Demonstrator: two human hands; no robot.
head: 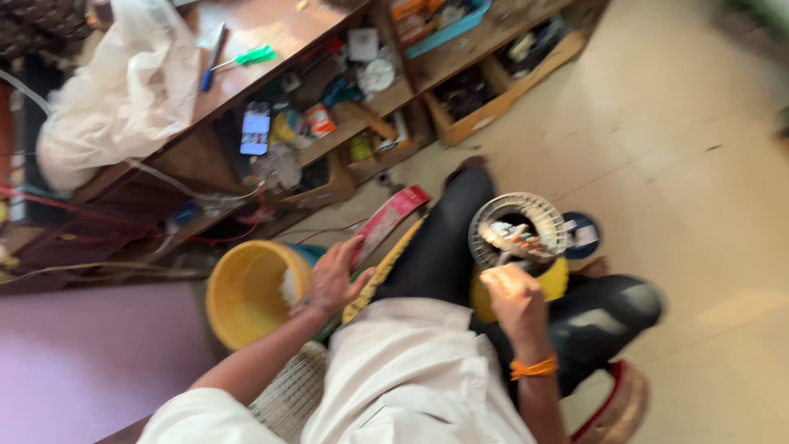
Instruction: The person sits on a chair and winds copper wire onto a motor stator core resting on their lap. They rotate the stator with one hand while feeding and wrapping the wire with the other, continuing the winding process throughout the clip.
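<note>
My right hand [511, 294], an orange band at its wrist, is closed on a thin tool that reaches into a round metal motor stator [518, 232] resting between my knees on something yellow [555, 281]. My left hand [333, 279] lies beside my left thigh, fingers apart, touching a long red flat pack [389, 220] and a yellow strip [386, 271]; whether it grips them is unclear. I sit in black trousers and a white shirt. The picture is blurred.
A yellow bucket [246, 292] stands left of my left hand. A wooden workbench [279, 37] with cluttered shelves, a lit phone [256, 128], a green-handled tool [253, 57] and a white plastic bag [123, 86] runs along the top. A woven stool edge [616, 407] sits at lower right.
</note>
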